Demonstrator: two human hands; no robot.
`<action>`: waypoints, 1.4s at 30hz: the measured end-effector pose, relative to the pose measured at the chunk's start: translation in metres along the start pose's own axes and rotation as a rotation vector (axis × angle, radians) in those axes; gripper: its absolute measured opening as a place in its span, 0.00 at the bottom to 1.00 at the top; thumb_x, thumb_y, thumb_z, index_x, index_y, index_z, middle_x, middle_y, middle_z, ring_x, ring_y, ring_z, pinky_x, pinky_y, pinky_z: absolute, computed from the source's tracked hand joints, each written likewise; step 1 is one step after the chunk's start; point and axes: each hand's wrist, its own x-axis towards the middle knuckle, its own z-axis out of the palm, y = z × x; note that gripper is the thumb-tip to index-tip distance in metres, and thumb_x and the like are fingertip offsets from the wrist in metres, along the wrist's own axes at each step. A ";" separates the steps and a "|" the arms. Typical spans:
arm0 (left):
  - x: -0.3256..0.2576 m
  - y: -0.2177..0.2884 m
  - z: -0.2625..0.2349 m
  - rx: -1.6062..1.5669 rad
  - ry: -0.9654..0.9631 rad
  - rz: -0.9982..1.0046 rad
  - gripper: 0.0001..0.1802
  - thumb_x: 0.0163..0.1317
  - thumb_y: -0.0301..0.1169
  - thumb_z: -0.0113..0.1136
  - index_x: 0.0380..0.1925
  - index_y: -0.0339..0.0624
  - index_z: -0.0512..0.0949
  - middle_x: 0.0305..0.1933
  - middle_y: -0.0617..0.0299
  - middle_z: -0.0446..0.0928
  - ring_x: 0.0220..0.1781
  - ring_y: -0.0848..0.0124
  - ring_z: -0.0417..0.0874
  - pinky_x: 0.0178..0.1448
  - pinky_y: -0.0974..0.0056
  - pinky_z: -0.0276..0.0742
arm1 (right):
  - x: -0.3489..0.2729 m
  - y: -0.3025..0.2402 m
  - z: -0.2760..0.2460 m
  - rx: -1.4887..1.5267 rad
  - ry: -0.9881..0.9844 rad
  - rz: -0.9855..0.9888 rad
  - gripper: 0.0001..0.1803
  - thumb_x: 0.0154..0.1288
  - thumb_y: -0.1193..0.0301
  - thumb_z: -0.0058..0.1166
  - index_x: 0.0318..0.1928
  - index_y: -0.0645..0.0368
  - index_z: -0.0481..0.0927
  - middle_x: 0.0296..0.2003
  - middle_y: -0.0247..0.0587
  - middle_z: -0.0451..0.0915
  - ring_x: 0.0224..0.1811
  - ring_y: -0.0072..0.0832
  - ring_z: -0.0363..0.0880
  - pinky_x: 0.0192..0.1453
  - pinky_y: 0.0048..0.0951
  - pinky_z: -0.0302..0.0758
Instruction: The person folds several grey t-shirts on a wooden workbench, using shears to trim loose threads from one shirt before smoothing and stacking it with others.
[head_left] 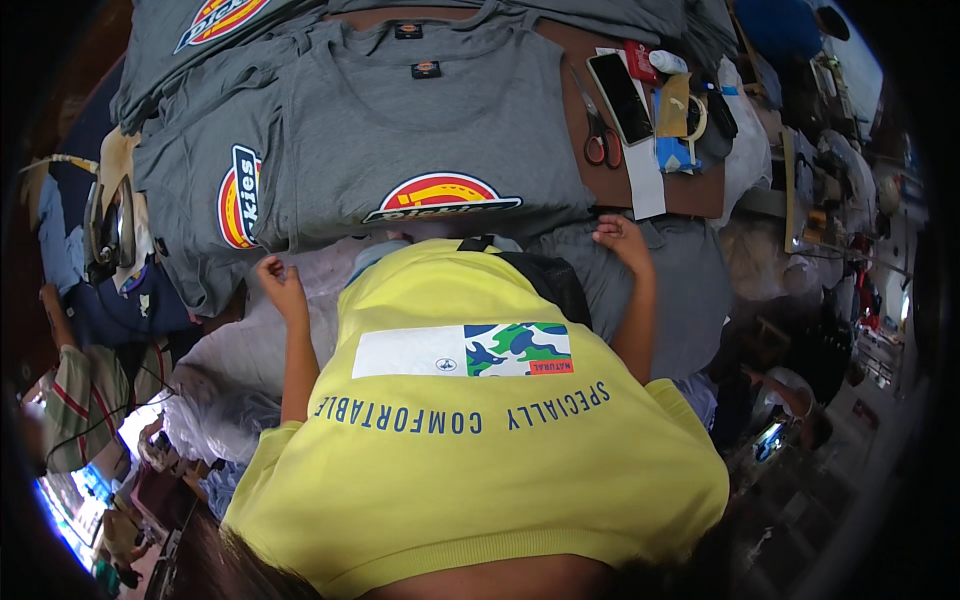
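Note:
A grey T-shirt (430, 150) with a red and yellow printed logo is spread over the table in front of me, its neckline away from me. My left hand (282, 285) is just off the near edge of the shirt, fingers loosely bent and apart, with nothing visible in them. At the near right corner of the shirt is my right hand (624, 242), its fingers bent and spread close to the hem. No thing shows in it, and whether its fingertips touch the cloth is too small to tell. More grey fabric (670, 290) lies beneath and beside that hand.
Beside the shirt on the brown table (600, 60) are scissors (600, 135) with black and red handles, a phone (620, 98) and a tape roll (696, 118). Grey shirts (215, 160) overlap at the left, near an iron (125, 225). Other people sit on both sides.

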 end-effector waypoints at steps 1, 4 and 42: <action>0.000 -0.009 0.002 -0.094 -0.072 -0.123 0.22 0.50 0.23 0.60 0.46 0.39 0.65 0.43 0.59 0.68 0.42 0.70 0.70 0.47 0.67 0.66 | 0.002 0.005 0.010 0.067 0.044 -0.023 0.22 0.48 0.74 0.63 0.46 0.66 0.72 0.37 0.40 0.77 0.38 0.24 0.75 0.43 0.23 0.72; 0.010 -0.002 0.014 -0.317 -0.263 -0.349 0.24 0.50 0.28 0.63 0.47 0.39 0.66 0.45 0.60 0.69 0.44 0.71 0.70 0.49 0.68 0.64 | 0.008 0.002 0.032 0.046 0.058 -0.063 0.29 0.46 0.74 0.64 0.50 0.68 0.69 0.42 0.45 0.76 0.43 0.28 0.75 0.46 0.25 0.72; 0.055 0.228 -0.205 -0.910 -0.357 0.418 0.49 0.52 0.24 0.59 0.66 0.36 0.36 0.40 0.55 0.76 0.43 0.71 0.78 0.51 0.68 0.71 | -0.097 -0.300 -0.059 0.443 -0.222 -1.018 0.47 0.53 0.71 0.59 0.67 0.61 0.43 0.55 0.52 0.68 0.54 0.37 0.71 0.62 0.36 0.62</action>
